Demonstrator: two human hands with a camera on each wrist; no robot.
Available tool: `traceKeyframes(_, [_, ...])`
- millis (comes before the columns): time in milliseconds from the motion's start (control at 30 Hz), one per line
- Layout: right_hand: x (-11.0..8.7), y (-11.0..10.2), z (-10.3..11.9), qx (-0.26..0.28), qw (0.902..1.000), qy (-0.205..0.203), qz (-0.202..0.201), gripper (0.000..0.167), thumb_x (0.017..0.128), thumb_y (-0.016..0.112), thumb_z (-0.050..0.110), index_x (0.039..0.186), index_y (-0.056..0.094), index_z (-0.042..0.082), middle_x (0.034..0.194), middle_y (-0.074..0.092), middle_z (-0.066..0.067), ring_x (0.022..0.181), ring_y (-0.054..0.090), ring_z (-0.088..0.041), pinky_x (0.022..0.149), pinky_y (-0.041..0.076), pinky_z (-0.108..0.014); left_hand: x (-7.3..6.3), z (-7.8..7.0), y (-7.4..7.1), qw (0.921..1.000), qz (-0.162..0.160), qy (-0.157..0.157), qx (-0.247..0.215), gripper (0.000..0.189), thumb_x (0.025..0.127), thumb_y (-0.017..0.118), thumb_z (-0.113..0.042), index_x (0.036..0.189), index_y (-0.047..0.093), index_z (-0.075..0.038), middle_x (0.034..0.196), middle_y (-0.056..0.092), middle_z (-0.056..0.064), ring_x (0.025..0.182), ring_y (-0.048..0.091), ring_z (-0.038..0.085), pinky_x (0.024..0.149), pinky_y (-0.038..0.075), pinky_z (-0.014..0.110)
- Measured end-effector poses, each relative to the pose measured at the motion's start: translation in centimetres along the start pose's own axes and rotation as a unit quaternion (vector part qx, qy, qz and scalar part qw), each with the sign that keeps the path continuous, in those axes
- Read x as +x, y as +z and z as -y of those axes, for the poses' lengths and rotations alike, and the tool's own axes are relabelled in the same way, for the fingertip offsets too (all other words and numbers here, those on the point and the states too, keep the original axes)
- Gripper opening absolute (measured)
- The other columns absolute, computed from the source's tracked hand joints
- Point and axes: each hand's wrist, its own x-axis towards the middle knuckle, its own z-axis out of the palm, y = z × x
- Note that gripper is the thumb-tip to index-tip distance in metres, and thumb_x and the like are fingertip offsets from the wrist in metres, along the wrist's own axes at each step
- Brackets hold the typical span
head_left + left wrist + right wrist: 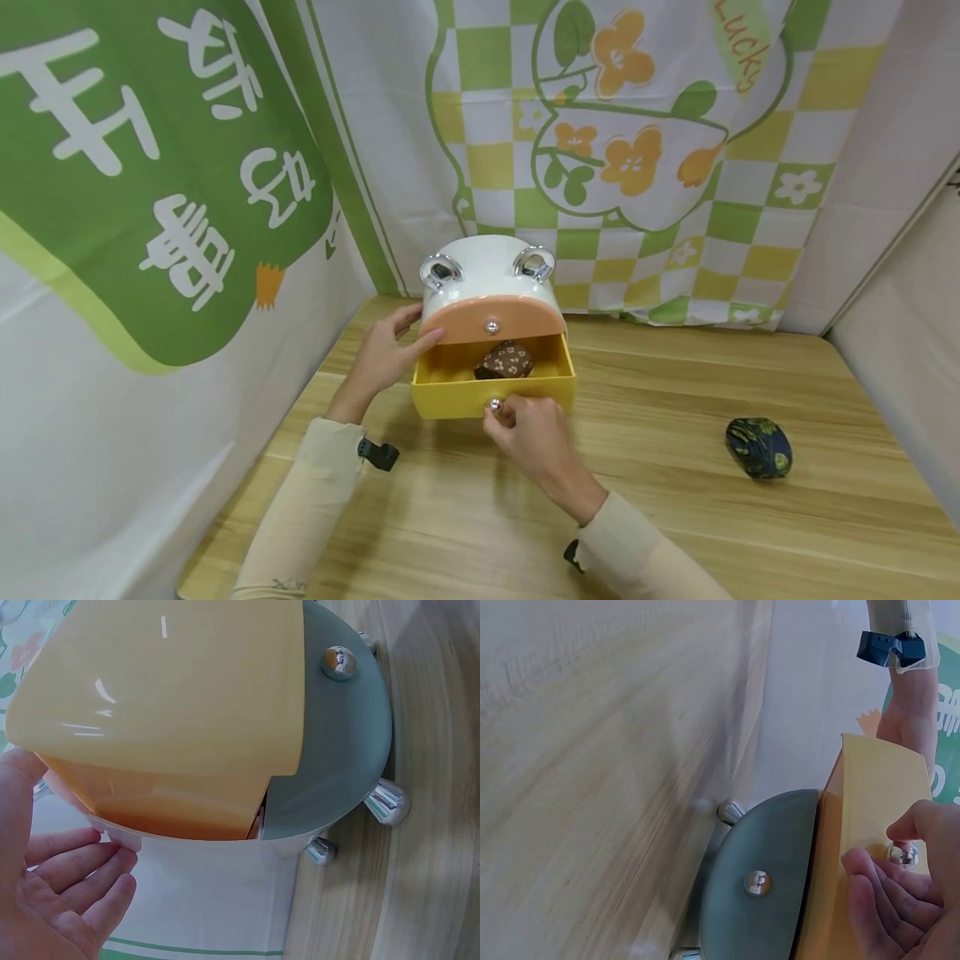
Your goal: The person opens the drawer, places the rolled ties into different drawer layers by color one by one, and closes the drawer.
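Note:
A small drawer cabinet point(483, 262) with a rounded white top and an orange upper drawer point(457, 321) stands on the table. Below that, its yellow drawer point(442, 400) is pulled out. A brown flower-patterned lump point(504, 361) lies inside this drawer. My right hand point(536, 437) pinches the drawer's silver knob point(904, 855) between thumb and fingers. At the cabinet's left side, my left hand point(382, 354) rests with the thumb across the orange front and the fingertips against the white side. A grey-green bottom drawer point(341, 742) shows in both wrist views.
To the right on the wooden table point(660, 517) lies a dark blue, rounded thing point(757, 447) with yellow patterning. Silver rings point(534, 264) stick up from the cabinet top, and short silver feet point(386, 802) hold it up. Printed cloth point(487, 125) hangs close behind it.

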Motion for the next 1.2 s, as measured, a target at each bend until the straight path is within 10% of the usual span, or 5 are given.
traceKeyframes(1200, [3.4, 0.8, -1.8, -0.035, 0.9989, 0.008, 0.031, 0.049, 0.095, 0.074, 0.022, 0.055, 0.046, 0.017, 0.05, 0.036, 0.011, 0.047, 0.032, -0.003, 0.042, 0.027, -0.017, 0.0, 0.1, 0.1, 1.0, -0.003, 0.004, 0.002, 0.073, 0.097, 0.074, -0.052, 0.153, 0.054, -0.01, 0.158, 0.057, 0.014, 0.148, 0.052, 0.034, 0.126, 0.043, 0.053])
